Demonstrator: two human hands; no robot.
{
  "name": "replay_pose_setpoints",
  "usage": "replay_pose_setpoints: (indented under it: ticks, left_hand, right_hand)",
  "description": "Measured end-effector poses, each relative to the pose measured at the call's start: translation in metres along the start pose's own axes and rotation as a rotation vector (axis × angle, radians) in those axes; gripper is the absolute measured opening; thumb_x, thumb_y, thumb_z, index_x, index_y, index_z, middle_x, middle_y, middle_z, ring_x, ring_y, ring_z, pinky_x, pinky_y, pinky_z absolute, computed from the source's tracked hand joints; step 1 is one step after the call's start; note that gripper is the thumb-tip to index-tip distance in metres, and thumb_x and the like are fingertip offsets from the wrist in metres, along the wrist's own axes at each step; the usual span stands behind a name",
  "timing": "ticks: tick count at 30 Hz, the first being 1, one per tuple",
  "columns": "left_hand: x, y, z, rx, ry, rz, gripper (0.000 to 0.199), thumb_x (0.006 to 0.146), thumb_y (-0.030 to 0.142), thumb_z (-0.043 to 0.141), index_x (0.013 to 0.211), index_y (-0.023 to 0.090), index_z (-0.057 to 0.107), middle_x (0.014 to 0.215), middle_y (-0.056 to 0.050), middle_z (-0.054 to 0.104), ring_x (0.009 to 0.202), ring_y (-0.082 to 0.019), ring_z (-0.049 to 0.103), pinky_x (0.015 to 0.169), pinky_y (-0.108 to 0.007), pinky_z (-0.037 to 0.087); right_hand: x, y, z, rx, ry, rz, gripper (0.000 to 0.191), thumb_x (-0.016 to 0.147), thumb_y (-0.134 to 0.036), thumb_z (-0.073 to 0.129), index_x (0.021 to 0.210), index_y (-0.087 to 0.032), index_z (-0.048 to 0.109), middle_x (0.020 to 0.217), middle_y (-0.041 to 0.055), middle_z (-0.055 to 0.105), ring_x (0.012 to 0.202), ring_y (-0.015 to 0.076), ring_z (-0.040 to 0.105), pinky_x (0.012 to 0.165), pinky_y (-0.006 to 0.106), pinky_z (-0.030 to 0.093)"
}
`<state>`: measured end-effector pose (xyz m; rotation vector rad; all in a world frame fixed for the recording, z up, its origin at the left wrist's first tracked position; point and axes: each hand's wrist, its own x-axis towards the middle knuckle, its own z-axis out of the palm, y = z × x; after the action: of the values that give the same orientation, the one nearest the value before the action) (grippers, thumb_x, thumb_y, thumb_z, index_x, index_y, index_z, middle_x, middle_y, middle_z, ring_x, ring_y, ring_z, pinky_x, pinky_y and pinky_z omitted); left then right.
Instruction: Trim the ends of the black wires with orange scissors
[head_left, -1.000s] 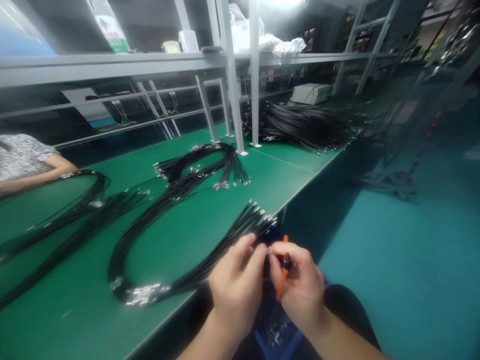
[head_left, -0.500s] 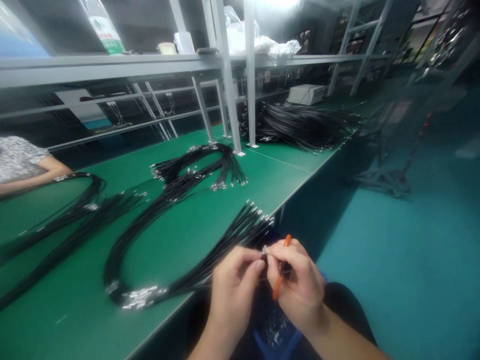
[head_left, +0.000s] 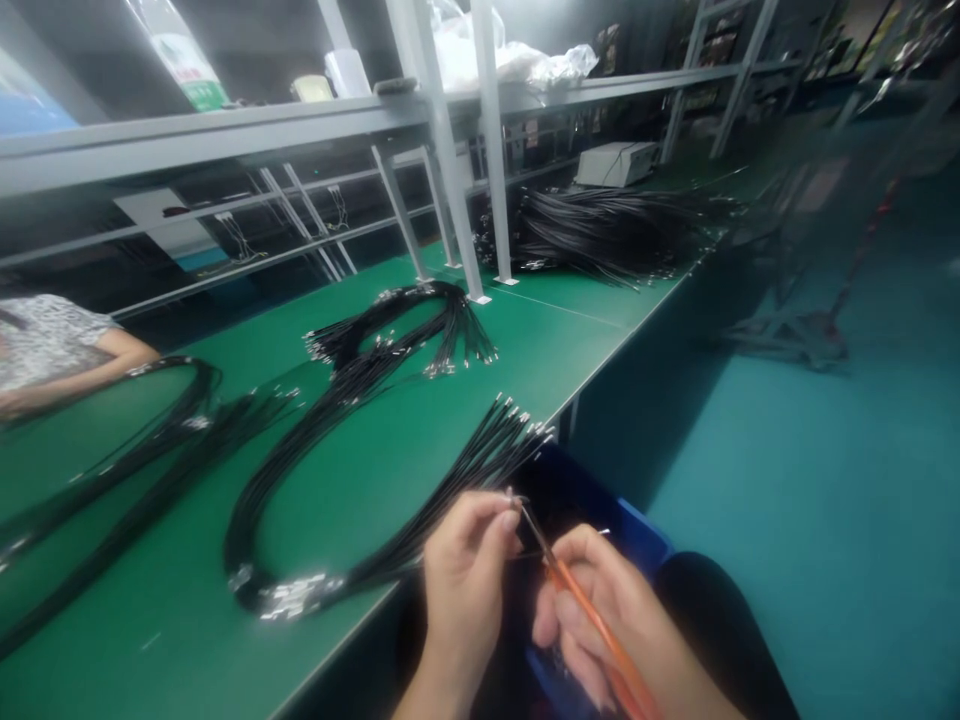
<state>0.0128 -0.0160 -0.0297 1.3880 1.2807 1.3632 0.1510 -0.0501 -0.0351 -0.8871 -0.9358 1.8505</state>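
Near the table's front edge, my left hand (head_left: pixel 466 560) pinches the end of a thin black cable between thumb and fingertips. A small pale metallic tip (head_left: pixel 511 497) shows there; its exact kind is too small to make out. My right hand (head_left: pixel 600 610) is closed around orange-handled pliers (head_left: pixel 581 600). Their slim metal jaws reach up to the tip at my left fingertips. Beside my left hand lies a long bundle of black cables (head_left: pixel 375 565) with silvery ends, curving across the green table (head_left: pixel 367 480).
Below my hands is a blue bin (head_left: pixel 637 530). More black cables (head_left: pixel 600 230) are heaped farther back near shelf posts (head_left: pixel 491 150). Another person's arm (head_left: pixel 124 350) rests at the left, by other bundles (head_left: pixel 150 490). A shelf (head_left: pixel 262 125) holds a bottle (head_left: pixel 184 60).
The pliers, earlier tucked across my right palm while both hands' fingertips met, now point forward to the cable end. My right hand has moved back and down, away from my left.
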Motion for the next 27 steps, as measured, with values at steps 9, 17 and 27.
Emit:
replay_pose_setpoints:
  ticks: [9, 17, 27]
  left_hand:
    - [0.0, -0.001, 0.001, 0.11, -0.075, 0.022, 0.007, 0.084, 0.021, 0.06, 0.08, 0.019, 0.065, 0.073, 0.001, 0.062, 0.064, -0.01, 0.058, 0.057, -0.019, 0.048]
    - [0.002, -0.005, 0.005, 0.109, -0.089, -0.02, 0.006, 0.083, 0.022, 0.06, 0.081, 0.02, 0.065, 0.074, 0.002, 0.062, 0.064, -0.011, 0.059, 0.058, -0.02, 0.048]
    - [0.003, -0.011, 0.007, 0.126, -0.052, -0.035, 0.006, 0.083, 0.024, 0.06, 0.082, 0.019, 0.064, 0.075, 0.001, 0.062, 0.063, -0.012, 0.059, 0.056, -0.021, 0.05]
  right_hand:
    - [0.012, -0.008, 0.006, 0.066, 0.124, 0.044, 0.041, 0.072, -0.049, 0.068, 0.084, -0.019, 0.043, 0.063, -0.0005, 0.064, 0.028, 0.002, 0.038, 0.029, 0.014, 0.025]
    - [0.013, -0.015, 0.004, 0.016, 0.174, 0.102, 0.046, 0.066, -0.054, 0.07, 0.08, -0.02, 0.043, 0.058, -0.0025, 0.062, 0.026, 0.0028, 0.039, 0.028, 0.014, 0.025]
    - [0.001, -0.006, -0.008, 0.027, 0.093, 0.036, 0.032, 0.08, -0.047, 0.062, 0.082, -0.019, 0.045, 0.06, -0.0052, 0.056, 0.032, 0.0003, 0.034, 0.032, 0.013, 0.023]
